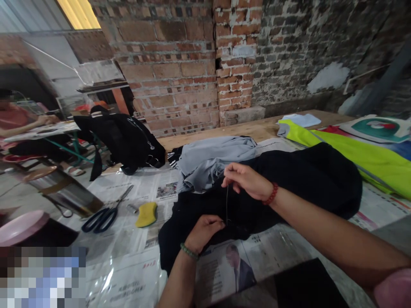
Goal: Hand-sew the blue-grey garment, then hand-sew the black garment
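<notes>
A black garment (298, 179) lies spread over the newspaper. My left hand (205, 231), with a green beaded bracelet at its wrist, is closed on the garment's near side, its thumb and finger pinching the cloth. Above the garment my right hand (242, 179), wearing a red beaded bracelet, is closed in a pinch. A thin thread (227, 205) runs taut from its fingers down to the cloth beside my left fingertips. Whether a needle is between the right fingers is too small to tell.
Left of the garment are scissors (105, 214), a yellow sponge (146, 214) and a steel flask (64, 188). Behind lie grey clothing (215, 158) and a black bag (125, 139). At right are a neon vest (340, 149) and an iron (379, 128). A person (19, 119) sits far left.
</notes>
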Tool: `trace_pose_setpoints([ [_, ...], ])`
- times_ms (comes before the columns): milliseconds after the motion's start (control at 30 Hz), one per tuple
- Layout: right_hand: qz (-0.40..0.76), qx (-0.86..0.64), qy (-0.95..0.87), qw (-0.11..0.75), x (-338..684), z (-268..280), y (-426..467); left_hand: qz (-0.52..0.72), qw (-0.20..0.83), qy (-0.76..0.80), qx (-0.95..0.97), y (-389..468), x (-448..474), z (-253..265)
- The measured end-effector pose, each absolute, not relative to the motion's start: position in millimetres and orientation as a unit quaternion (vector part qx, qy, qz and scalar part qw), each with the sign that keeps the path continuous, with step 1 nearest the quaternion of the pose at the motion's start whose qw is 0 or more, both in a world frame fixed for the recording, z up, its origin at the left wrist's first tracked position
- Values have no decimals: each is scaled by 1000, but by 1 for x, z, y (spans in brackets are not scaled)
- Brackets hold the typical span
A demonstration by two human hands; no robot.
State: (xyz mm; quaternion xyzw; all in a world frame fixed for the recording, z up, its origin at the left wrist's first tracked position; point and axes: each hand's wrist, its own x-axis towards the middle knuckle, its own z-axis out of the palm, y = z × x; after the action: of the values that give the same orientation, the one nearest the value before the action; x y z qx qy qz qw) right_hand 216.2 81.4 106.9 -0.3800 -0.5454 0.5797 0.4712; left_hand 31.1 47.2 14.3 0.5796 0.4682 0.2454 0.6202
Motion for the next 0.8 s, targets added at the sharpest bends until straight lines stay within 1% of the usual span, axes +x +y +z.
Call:
trace_pose_setpoints([
  [100, 651, -344, -471, 486, 224, 111, 100, 250, 620, 465, 580, 47, 31, 14],
  [233, 678, -324, -395, 528, 236, 115, 117, 253, 622, 463, 579, 47, 30, 14],
  [467, 663, -286, -361, 590, 251, 123, 130, 267, 618, 461, 579, 49, 30, 12],
  [633, 644, -325, -340, 604, 253, 121, 137, 275, 616, 461, 577, 48, 28, 12],
  [800, 612, -355, -328, 626, 252, 109, 137, 310, 615, 460, 561, 47, 27, 15],
])
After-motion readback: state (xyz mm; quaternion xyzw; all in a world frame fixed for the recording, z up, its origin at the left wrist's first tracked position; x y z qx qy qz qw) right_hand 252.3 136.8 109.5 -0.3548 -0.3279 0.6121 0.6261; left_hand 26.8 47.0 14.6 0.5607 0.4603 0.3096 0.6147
